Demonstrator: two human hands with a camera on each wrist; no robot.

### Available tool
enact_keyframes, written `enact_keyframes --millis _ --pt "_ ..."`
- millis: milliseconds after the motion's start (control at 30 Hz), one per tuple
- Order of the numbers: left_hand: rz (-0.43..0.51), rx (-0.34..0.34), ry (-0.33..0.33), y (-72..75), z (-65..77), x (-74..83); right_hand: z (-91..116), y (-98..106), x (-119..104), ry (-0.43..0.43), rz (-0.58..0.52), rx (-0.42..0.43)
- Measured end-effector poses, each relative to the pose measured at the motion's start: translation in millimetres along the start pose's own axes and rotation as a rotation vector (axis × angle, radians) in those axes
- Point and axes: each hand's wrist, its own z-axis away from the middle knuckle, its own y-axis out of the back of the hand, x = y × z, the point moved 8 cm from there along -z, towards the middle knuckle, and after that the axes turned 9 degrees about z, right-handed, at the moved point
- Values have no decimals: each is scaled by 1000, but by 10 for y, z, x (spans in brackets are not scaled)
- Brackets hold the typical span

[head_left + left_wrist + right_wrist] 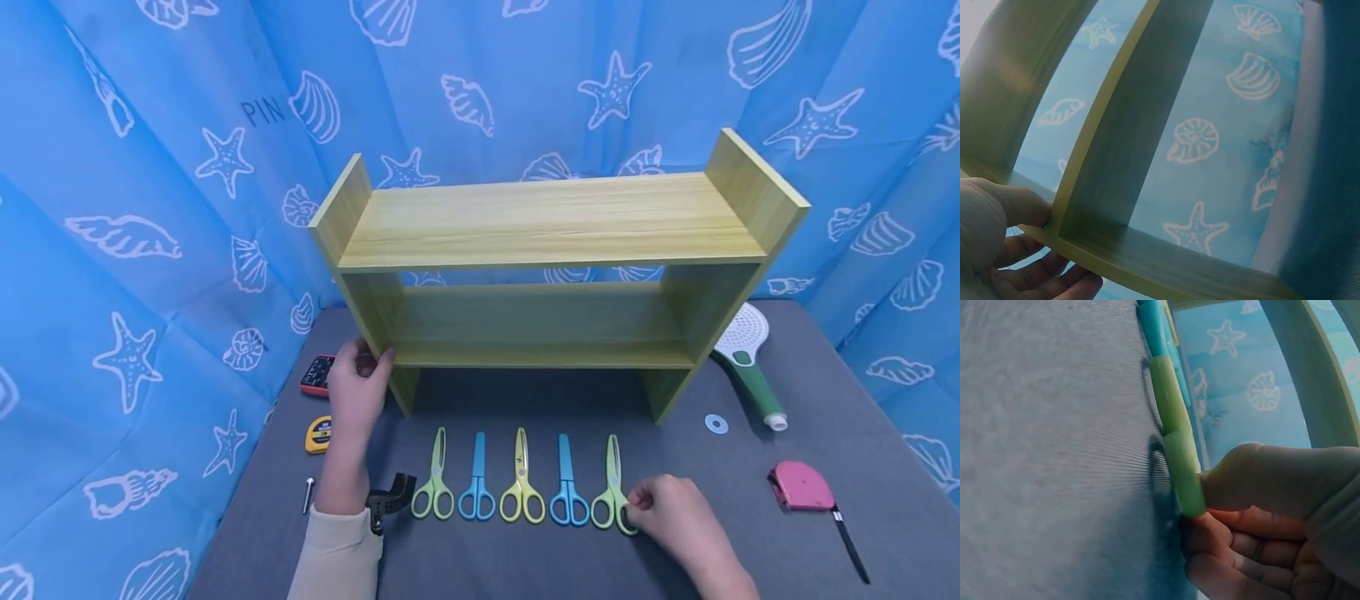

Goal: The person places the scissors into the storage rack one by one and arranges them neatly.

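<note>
A two-tier wooden shelf [555, 221] stands at the back of the grey table. My left hand [358, 396] grips the front edge of its left side panel, thumb in front and fingers round behind; the left wrist view shows the thumb where the panel meets the lower board [1085, 140]. In front of the shelf, scissors lie in a row, blades pointing away. My right hand [675, 510] pinches a handle loop of the rightmost green scissors [612, 479] between thumb and fingers. Beside it lie blue scissors [566, 475], yellow scissors [521, 467], more blue scissors [478, 475] and green scissors [435, 471].
Left of the shelf are a red-and-black meter [317, 375], a yellow tape measure [318, 435] and a bolt [308, 495]. To the right lie a green-handled shower head [753, 375], a washer [716, 423] and a pink tape measure [804, 487]. A shell-patterned curtain [225, 233] hangs behind.
</note>
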Motion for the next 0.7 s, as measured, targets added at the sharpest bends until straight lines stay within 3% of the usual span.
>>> enact_keyframes --millis 167,367,533,700 --pt "6 5 -5 3 6 21 19 137 -10 -26 -11 -2" --pt "18 -8 0 7 -13 29 95 492 -83 -4 -22 36" --pt "13 -11 4 10 -15 24 159 737 -116 -79 -26 -6" --pt "13 -12 -3 1 9 25 249 952 -152 -110 -43 10"
